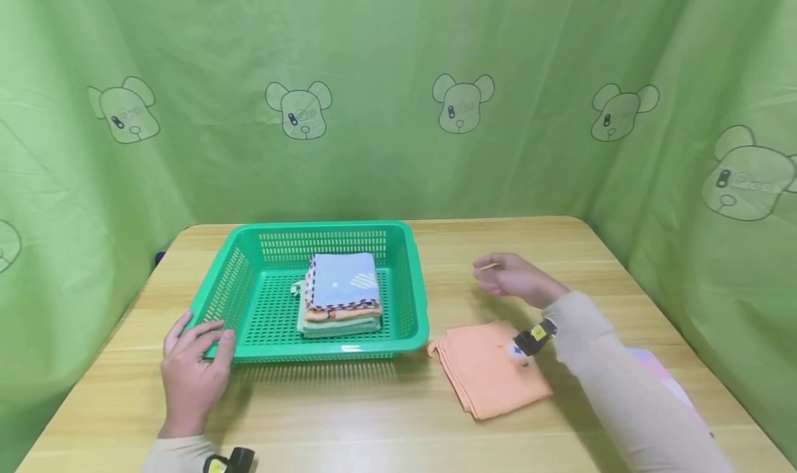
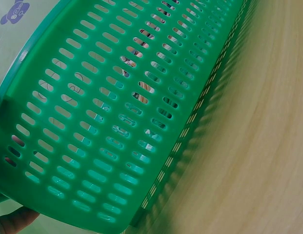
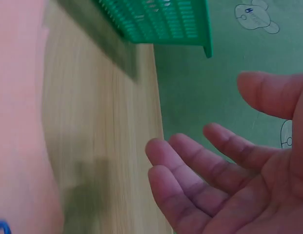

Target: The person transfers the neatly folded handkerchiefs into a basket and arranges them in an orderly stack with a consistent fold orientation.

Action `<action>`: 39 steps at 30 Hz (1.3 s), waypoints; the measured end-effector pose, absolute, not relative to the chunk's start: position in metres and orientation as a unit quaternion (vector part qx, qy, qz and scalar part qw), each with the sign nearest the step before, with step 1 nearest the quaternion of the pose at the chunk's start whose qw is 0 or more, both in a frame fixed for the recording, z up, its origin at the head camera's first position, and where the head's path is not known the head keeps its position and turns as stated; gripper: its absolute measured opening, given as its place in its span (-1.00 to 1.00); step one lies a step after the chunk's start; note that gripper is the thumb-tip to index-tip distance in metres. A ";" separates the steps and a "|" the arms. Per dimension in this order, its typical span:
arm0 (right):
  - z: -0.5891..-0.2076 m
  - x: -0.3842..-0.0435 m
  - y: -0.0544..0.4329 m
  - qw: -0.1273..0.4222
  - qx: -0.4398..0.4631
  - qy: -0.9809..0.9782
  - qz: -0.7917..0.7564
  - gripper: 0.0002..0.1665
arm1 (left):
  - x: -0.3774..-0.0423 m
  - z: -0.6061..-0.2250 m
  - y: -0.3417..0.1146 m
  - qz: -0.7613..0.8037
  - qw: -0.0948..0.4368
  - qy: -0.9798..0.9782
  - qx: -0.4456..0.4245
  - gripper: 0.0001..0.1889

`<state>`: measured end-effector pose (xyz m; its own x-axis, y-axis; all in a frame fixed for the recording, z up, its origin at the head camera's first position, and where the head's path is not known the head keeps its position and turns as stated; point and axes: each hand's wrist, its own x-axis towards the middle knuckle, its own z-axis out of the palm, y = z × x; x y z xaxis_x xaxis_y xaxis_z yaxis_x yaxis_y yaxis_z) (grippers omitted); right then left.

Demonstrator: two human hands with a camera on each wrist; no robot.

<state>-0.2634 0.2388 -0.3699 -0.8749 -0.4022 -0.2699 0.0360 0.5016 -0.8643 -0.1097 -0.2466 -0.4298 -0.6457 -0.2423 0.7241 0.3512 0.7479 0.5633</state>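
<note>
A green plastic basket (image 1: 268, 352) holds a stack of folded cloths; the top one is a light blue cloth (image 1: 342, 279) with a checkered edge, above orange and pale green ones. My left hand (image 1: 196, 376) grips the basket's near left corner, thumb at the front rim; in the left wrist view only a bit of the hand (image 2: 17, 222) shows by the rim. Above the table, right of the basket, my right hand (image 1: 517, 278) is held with fingers loosely bent and nothing in them. Nearer me lies a folded orange cloth (image 1: 486, 376), partly covered by the wrist camera.
A pink and light blue cloth (image 1: 669, 383) lies at the right, partly hidden by my right forearm. The wooden table (image 1: 324, 424) is enclosed by green curtains (image 1: 373, 169) with bear-head prints at the back and sides.
</note>
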 end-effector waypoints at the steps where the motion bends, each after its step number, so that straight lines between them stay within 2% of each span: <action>1: -0.371 -0.263 0.241 0.224 -0.110 0.841 -0.480 -0.29 | -0.110 -0.430 -0.247 -0.354 0.419 -0.836 -0.032 -0.82; 17: -0.382 -0.255 0.256 0.194 -0.179 0.920 -0.288 -0.57 | -0.110 -0.430 -0.247 -0.354 0.420 -0.835 -0.034 -0.82; 22: -0.385 -0.253 0.258 0.210 -0.173 0.921 -0.279 -0.63 | -0.110 -0.430 -0.247 -0.354 0.420 -0.835 -0.033 -0.82; 39: -0.398 -0.251 0.263 0.241 -0.148 0.919 -0.274 -0.63 | -0.111 -0.432 -0.247 -0.354 0.421 -0.835 -0.032 -0.82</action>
